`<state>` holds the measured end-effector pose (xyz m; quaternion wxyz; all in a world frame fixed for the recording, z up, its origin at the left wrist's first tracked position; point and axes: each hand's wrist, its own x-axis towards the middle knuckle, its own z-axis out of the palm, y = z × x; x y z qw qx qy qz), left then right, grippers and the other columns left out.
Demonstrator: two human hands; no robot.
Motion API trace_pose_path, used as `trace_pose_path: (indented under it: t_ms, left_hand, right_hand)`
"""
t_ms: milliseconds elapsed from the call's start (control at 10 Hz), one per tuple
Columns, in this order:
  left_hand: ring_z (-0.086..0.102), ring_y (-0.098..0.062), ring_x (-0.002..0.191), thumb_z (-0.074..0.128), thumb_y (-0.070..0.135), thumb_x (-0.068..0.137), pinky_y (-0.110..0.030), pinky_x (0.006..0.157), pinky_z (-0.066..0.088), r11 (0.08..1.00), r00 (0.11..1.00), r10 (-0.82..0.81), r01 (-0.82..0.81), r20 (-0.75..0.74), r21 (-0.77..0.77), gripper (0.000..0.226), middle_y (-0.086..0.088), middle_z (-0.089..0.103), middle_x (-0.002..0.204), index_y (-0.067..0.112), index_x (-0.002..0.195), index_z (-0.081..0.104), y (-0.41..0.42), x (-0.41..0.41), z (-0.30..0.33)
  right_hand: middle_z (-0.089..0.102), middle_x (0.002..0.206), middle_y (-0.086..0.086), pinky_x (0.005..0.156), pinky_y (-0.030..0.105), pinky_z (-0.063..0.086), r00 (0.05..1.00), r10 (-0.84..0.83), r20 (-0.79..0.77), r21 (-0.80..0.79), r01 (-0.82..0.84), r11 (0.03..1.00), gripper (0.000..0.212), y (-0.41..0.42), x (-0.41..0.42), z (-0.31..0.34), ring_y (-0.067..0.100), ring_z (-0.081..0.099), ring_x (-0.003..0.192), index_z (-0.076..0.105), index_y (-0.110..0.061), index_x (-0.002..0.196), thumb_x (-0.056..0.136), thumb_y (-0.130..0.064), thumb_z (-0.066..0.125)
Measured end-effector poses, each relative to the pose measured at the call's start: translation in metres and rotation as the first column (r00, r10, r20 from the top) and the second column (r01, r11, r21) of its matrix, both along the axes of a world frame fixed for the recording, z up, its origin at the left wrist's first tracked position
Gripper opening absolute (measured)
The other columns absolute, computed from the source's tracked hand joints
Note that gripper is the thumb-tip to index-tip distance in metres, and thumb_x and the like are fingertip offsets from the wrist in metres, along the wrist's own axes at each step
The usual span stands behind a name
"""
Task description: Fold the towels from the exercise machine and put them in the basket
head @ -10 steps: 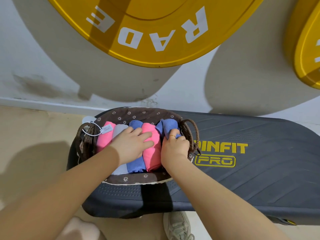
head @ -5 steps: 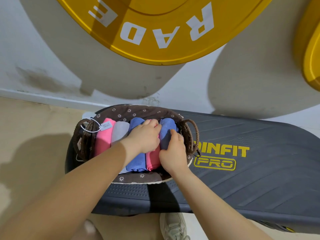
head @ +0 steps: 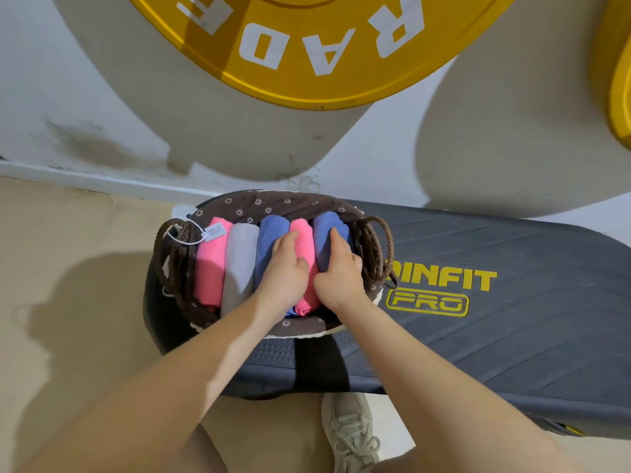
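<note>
So from the head cam I'm looking straight down into the oval brown wicker basket [head: 273, 203] with the flower-print cloth liner, which sits on the left end of the dark grey ribbed exercise platform [head: 512, 319]. Five rolled towels stand packed side by side in it: a pink towel at the far left [head: 211, 264], a pale grey towel [head: 240, 261], a blue towel [head: 271, 233], a second pink towel in the middle [head: 302, 233] and a blue towel at the right end [head: 326, 230].

My left hand [head: 285, 271] lies on the blue and middle pink ones, fingers fairly straight, pressing rather than gripping. My right hand [head: 339, 271] lies flat on the right-end blue towel, fingers extended, grasping nothing. My guess is both are squeezing the row tight so that last roll seats against the basket wall.

Readable stuff: yellow "INFIT PRO" on the platform, first letter hidden behind the braided rope handle [head: 375, 250]. The big yellow weight plate [head: 307, 63] overhead shows white "RADE", cut off. A small white paper tag [head: 214, 231] hangs off the left handle, print too tiny to read.
</note>
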<state>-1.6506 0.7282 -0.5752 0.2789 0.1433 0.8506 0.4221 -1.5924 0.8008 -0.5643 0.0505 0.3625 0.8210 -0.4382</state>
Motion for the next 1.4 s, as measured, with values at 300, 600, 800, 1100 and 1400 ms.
trace_pose_path:
  t_ms: [300,600,800,1100,1400]
  left_hand:
    - [0.031,-0.018,0.136,0.037,-0.002,0.091,-0.030,0.111,0.030,0.999,0.996,-0.033,0.036,0.088,-0.030,0.061,-0.001,0.026,0.151,0.018,0.146,0.020,-0.004,-0.003,-0.009]
    - [0.031,-0.019,0.138,0.044,0.005,0.094,-0.025,0.112,0.025,0.945,0.948,-0.317,0.313,-0.025,-0.098,0.061,-0.002,0.024,0.153,0.018,0.147,0.018,-0.020,-0.012,0.005]
    - [-0.014,-0.021,0.144,0.064,0.051,0.078,-0.035,0.118,0.001,0.727,0.793,-0.581,0.405,-0.184,-0.554,0.102,0.000,-0.018,0.156,0.022,0.148,-0.004,-0.052,-0.006,0.011]
    - [-0.013,-0.024,0.144,0.058,0.031,0.088,-0.036,0.118,0.008,0.758,0.799,-0.567,0.409,-0.203,-0.509,0.079,-0.003,-0.019,0.156,0.035,0.147,0.006,-0.042,0.004,0.003]
    - [-0.005,-0.019,0.146,0.045,0.039,0.094,-0.032,0.119,0.005,0.783,0.772,-0.569,0.406,-0.282,-0.471,0.070,-0.003,-0.009,0.158,0.024,0.148,0.004,-0.060,0.001,0.022]
  right_hand:
    - [0.008,0.159,0.002,0.116,0.037,0.019,0.988,-0.150,-0.042,-0.183,0.140,0.973,0.068,0.008,-0.016,-0.007,0.022,0.014,0.145,0.010,-0.012,0.149,0.088,-0.013,0.040]
    - [0.006,0.157,0.015,0.117,0.039,0.019,0.963,0.217,0.159,-0.059,-0.210,0.976,0.069,0.024,-0.014,-0.001,0.028,0.015,0.144,0.007,0.001,0.146,0.089,-0.008,0.044]
    - [0.036,0.142,0.021,0.097,0.041,0.040,0.772,0.377,0.511,0.318,-0.578,0.752,0.058,0.007,0.033,0.025,0.036,0.044,0.125,0.014,0.001,0.143,0.096,-0.020,0.041]
    - [0.041,0.142,0.016,0.116,0.048,-0.011,0.653,0.398,0.645,0.246,-0.670,0.701,0.066,0.004,0.032,0.016,0.027,0.041,0.132,0.001,0.000,0.147,0.091,-0.018,0.032]
    - [0.043,0.140,0.015,0.109,0.038,0.024,0.801,0.372,0.470,0.372,-0.561,0.739,0.048,0.006,0.033,0.043,0.031,0.042,0.128,0.033,-0.001,0.136,0.099,-0.031,0.027]
